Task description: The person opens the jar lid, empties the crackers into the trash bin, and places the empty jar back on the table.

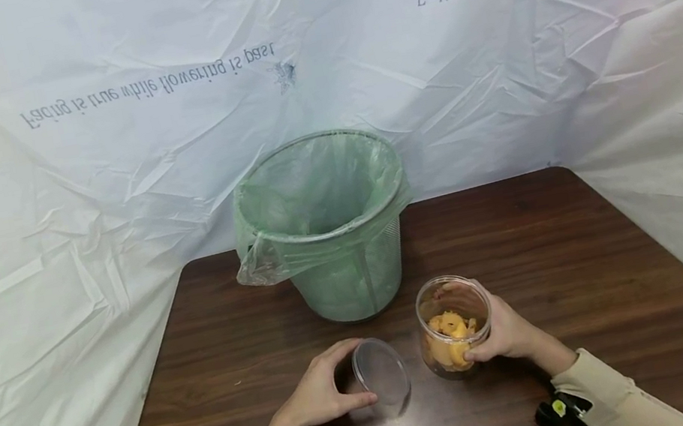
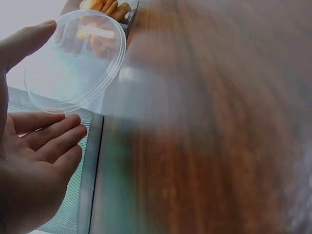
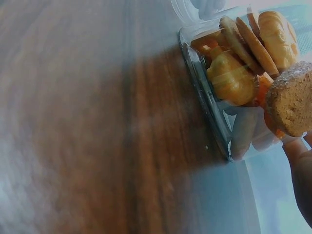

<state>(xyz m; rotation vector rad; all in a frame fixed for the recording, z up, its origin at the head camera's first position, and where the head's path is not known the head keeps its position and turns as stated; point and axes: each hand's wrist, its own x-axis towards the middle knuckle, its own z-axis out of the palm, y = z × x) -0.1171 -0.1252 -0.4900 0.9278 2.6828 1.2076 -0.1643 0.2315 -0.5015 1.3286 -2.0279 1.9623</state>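
My left hand [image 1: 320, 393] holds a round clear plastic lid [image 1: 386, 380] by its edge, between thumb and fingers. The lid is tilted up, to the left of the jar. In the left wrist view the lid [image 2: 68, 73] meets the thumb at one side and the index finger at the other; the remaining fingers are fairly straight. My right hand [image 1: 506, 327] grips a clear plastic jar [image 1: 424, 313] from its right side. The jar has no lid on and contains yellow-orange snack pieces [image 1: 451, 334]. In the right wrist view these snacks [image 3: 233, 80] look like crackers or biscuits.
A mesh waste bin [image 1: 356, 279], lined with a green plastic bag [image 1: 294, 255], stands at the back of the dark wooden table [image 1: 221, 386], just beyond the jar. White printed sheeting [image 1: 134, 166] hangs behind and along both sides.
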